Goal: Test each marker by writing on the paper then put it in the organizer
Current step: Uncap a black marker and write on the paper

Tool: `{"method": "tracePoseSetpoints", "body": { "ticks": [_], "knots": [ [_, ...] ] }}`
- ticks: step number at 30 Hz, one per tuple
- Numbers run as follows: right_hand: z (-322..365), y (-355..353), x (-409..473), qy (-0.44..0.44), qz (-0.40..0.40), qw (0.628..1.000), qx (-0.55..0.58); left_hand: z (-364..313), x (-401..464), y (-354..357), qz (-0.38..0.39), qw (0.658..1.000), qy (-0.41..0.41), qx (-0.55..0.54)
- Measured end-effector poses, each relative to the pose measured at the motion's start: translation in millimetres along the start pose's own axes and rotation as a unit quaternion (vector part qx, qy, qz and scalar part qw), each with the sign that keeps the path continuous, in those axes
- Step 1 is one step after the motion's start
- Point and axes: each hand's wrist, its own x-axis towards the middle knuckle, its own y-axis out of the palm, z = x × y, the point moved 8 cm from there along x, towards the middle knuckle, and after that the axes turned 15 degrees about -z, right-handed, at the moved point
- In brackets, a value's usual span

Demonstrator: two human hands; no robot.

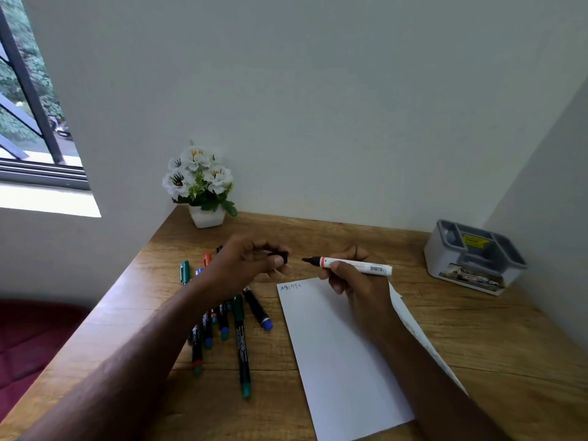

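1. the white marker (356, 265) looks light and stiff, a smooth plastic barrel that could slip if pinched loosely; the best hold is mid-barrel, just behind the red band, where the right hand (353, 281) has it now.
2. the right fingers are closed around that barrel in a writing grip, thumb and forefinger clamped near the front; the dark tip sticks out past the fingertips toward the left hand, bare and uncapped, and it hangs above the top edge of the paper (343, 351), not touching it.
3. the left hand (245, 265) is pinched shut on a small black cap (281, 256), held between thumb and fingertips; the cap is tiny and light, easy to drop, and it sits just off the marker's tip with a gap between them. whether the cap's open end faces the tip is hard to tell, as the fingers cover most of it.
4. both forearms reach in from below, wrists raised off the desk (477, 338), hands facing each other.
5. beneath the left wrist lies the pile of other markers (235, 326); a few small letters sit at the paper's top left corner, just below the left fingertips.
6. the grey organizer (474, 256) stands well apart, beyond the right hand's knuckles.
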Motion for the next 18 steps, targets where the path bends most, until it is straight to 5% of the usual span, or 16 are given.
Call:
{"method": "tracePoseSetpoints", "body": {
  "ticks": [18],
  "knots": [
    [-8,7,1,-0.042,0.014,0.999,-0.010,8,-1,12,0.013,0.992,-0.057,-0.112]
  ]
}}
